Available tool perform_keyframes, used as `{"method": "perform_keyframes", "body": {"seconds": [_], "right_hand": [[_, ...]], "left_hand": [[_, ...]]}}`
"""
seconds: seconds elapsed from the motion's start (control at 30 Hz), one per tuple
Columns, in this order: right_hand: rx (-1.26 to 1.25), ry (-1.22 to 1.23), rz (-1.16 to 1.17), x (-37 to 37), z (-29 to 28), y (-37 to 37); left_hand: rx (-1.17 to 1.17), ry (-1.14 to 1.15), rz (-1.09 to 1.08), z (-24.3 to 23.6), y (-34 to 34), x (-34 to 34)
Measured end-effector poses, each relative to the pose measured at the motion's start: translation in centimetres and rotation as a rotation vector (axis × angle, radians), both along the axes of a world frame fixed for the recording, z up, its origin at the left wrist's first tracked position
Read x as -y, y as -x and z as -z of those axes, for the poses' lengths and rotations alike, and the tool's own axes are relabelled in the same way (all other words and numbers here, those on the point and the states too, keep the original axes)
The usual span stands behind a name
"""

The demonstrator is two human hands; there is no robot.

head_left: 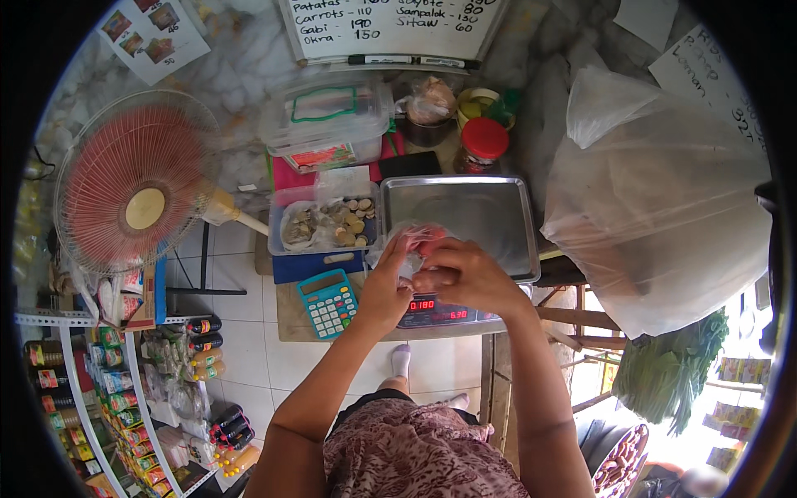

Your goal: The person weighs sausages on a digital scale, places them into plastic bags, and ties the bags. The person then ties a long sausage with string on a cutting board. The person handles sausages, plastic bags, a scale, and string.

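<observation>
Both my hands are closed on a small clear plastic bag point(410, 231), and something reddish shows through it. My left hand point(388, 286) grips the bag's left side. From the right, my right hand point(466, 275) bends its fingers over it; what they pinch is partly hidden. Below them is a digital scale point(488, 316) with lit red digits, its metal tray point(465, 199) lying just beyond. A teal calculator point(329, 305) rests left of my left hand. Behind that sits a plastic tub point(281, 197) holding coins point(352, 222) in plastic bags.
A lidded clear container point(328, 116) and a red-lidded jar point(485, 141) stand at the back. The fan point(137, 183) is at left, above shelves of packets point(120, 402). On the right hangs a large plastic bag point(656, 207), with leafy greens point(671, 369) below.
</observation>
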State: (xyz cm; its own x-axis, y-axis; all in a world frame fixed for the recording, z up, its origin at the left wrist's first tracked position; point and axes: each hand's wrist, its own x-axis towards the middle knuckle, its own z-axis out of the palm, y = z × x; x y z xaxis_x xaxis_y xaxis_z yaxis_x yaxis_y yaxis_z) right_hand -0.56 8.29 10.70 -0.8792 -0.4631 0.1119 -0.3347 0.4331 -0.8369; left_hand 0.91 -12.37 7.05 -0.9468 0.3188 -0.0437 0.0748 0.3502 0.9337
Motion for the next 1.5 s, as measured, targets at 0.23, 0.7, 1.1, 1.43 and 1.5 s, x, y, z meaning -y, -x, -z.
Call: {"method": "perform_keyframes", "body": {"seconds": [0.23, 0.7, 1.1, 1.43, 1.5], "right_hand": [[0.773, 0.076, 0.335, 3.4, 2.2, 4.5], [0.725, 0.568, 0.530, 3.7, 6.5, 2.4], [-0.526, -0.657, 0.219, 2.4, 3.2, 1.0], [-0.445, -0.182, 0.085, 1.1, -6.0, 0.1], [-0.366, -0.084, 0.134, 1.2, -6.1, -0.1]], "left_hand": [[0.021, 0.026, -0.043, -1.2, -1.0, 0.5], [-0.153, 0.318, -0.130, -0.4, 0.7, 0.4], [0.256, -0.090, -0.203, -3.6, 4.3, 2.3], [0.140, -0.151, -0.225, -6.1, 6.1, 3.7], [0.193, -0.185, -0.286, -6.1, 6.6, 3.1]]}}
